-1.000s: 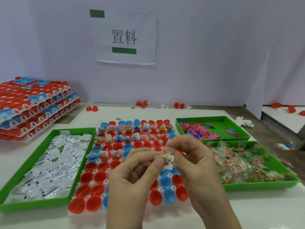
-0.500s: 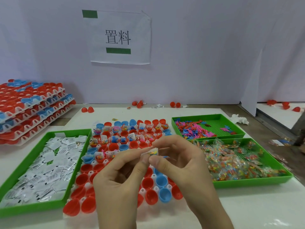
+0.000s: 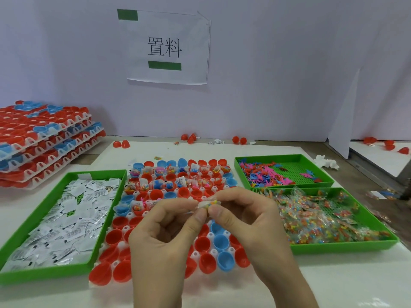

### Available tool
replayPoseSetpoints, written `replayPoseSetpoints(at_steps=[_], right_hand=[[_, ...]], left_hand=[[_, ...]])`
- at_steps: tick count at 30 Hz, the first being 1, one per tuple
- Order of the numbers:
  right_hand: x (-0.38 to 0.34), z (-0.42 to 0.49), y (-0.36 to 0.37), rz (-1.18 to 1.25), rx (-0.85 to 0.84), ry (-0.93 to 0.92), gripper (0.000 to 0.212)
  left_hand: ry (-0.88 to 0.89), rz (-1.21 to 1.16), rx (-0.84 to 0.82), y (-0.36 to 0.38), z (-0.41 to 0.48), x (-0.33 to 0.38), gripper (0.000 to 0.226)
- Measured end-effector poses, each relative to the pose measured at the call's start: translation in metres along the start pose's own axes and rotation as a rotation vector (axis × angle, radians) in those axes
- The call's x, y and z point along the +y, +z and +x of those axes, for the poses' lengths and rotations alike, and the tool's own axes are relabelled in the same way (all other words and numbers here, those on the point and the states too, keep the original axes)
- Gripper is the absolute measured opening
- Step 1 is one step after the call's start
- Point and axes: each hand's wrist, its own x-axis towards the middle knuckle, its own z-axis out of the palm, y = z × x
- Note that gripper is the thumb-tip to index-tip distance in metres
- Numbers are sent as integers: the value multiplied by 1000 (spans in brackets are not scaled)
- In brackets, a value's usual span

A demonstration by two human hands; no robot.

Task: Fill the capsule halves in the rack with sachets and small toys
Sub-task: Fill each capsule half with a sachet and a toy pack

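A white rack (image 3: 198,255) of red and blue capsule halves lies in the middle of the table. Its far rows hold sachets and small toys; the near halves stand empty. Above the rack, my left hand (image 3: 164,236) and my right hand (image 3: 246,221) both pinch one small clear bag of coloured beads (image 3: 209,203) between thumb and fingertips. The bag looks folded or rolled between the fingers. The hands hide part of the rack's middle rows.
A green tray of white sachets (image 3: 26,232) lies left of the rack. On the right are a green tray of pink and blue toys (image 3: 315,161) and a nearer green tray of bead bags (image 3: 347,246). Stacked racks (image 3: 44,138) sit far left. Loose red halves (image 3: 121,144) lie by the wall.
The bead bag, held flat a second ago, is now squeezed narrower between both hands. The hands stay above the rack; the camera view shifted slightly.
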Motion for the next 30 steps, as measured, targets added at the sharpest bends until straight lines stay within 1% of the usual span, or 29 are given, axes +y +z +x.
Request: replayPoseSetpoints(at_steps=[2, 4, 5, 8, 10, 12, 15, 16, 18, 19, 21, 27, 30], right_hand=[[-1, 4, -9, -41, 35, -6, 13], [0, 13, -23, -173, 117, -12, 13], [2, 22, -30, -274, 152, -13, 10], [13, 56, -55, -641, 196, -4, 19], [21, 82, -68, -801, 163, 32, 18], [32, 107, -75, -921, 82, 76, 19], [52, 132, -75, -1035, -23, 112, 24], [59, 137, -73, -1064, -40, 119, 25], [71, 142, -72, -1116, -68, 146, 28], [76, 143, -72, -1136, -74, 162, 28], [81, 144, -71, -1162, -77, 186, 28], [80, 146, -64, -1242, -117, 228, 26], [79, 144, -68, -1218, -138, 267, 25]], left_hand=[[10, 2, -17, -1, -1, -1, 18], [3, 3, 10, -8, 0, 0, 17], [-9, 9, 36, -17, 2, 0, 17], [-36, 127, 105, -56, 16, 2, 15], [-32, 310, 133, -88, 34, 0, 22], [-16, 520, 146, -116, 56, -5, 30], [-32, 800, 106, -144, 86, -17, 30], [-58, 902, 76, -151, 93, -24, 28], [-166, 1133, -8, -159, 102, -35, 22], [-214, 1210, -42, -162, 105, -41, 27], [-255, 1251, -55, -165, 107, -47, 32], [-226, 1234, -19, -161, 104, -45, 11], [-214, 1181, 40, -160, 103, -44, 12]])
